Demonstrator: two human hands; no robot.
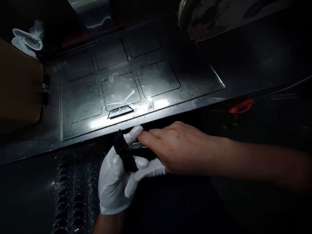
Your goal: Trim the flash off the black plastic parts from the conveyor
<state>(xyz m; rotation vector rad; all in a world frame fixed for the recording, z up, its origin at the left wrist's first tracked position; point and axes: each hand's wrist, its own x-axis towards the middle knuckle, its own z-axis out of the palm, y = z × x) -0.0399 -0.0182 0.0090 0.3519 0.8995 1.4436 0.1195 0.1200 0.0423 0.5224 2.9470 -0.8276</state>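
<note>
My left hand [117, 182], in a white glove, holds a small black part [123, 151] upright between thumb and fingers, just below the table's front edge. From the right my right hand [168, 146] meets it; the back of the hand is bare and its lower fingers are in white fabric. Its thumb and index finger pinch a thin metallic tool [138, 145] whose tip lies by the black part. A second black-edged part [120, 111] with a shiny face rests on the marked transparent sheet [158, 78], beside a crumpled clear film [119, 92].
Rows of dark parts sit in a clear tray [70, 195] at the lower left. A cardboard box [19, 87] stands at the left, with a white glove [29, 39] behind it. A large roll [209, 16] is at the top right, and a red-handled tool [241, 106] lies right.
</note>
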